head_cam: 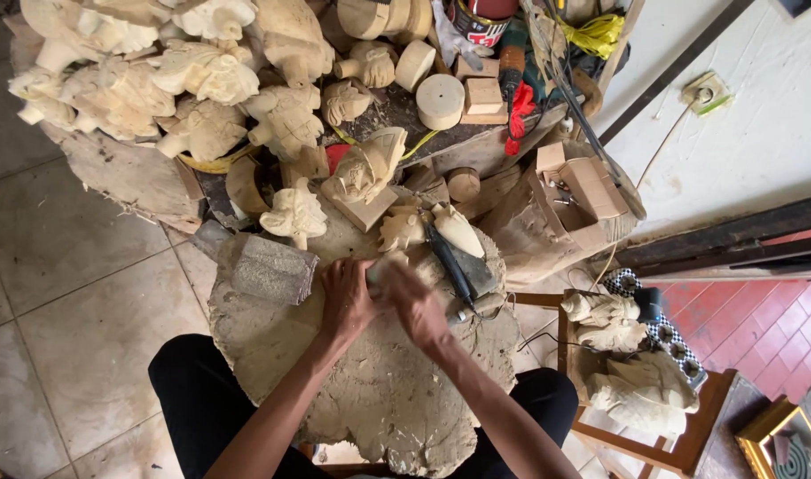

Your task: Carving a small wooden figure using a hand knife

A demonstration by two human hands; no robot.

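My left hand (345, 300) and my right hand (416, 303) meet over a small grey-tan piece (383, 265), both closed around it at the middle of a rough round wooden work slab (379, 390). The piece is mostly hidden by my fingers. Just beyond my right hand lie a dark-handled tool (448, 259) and a grey flat stone (473, 266). A pale carved wooden figure (402, 228) sits just past my hands.
A grey stone block (265, 268) lies left on the slab. Many pale wood carvings (201, 75) are piled at the back, with round wood blanks (441, 99) and cardboard boxes (583, 191). More carvings (640, 390) rest on a wooden chair at right.
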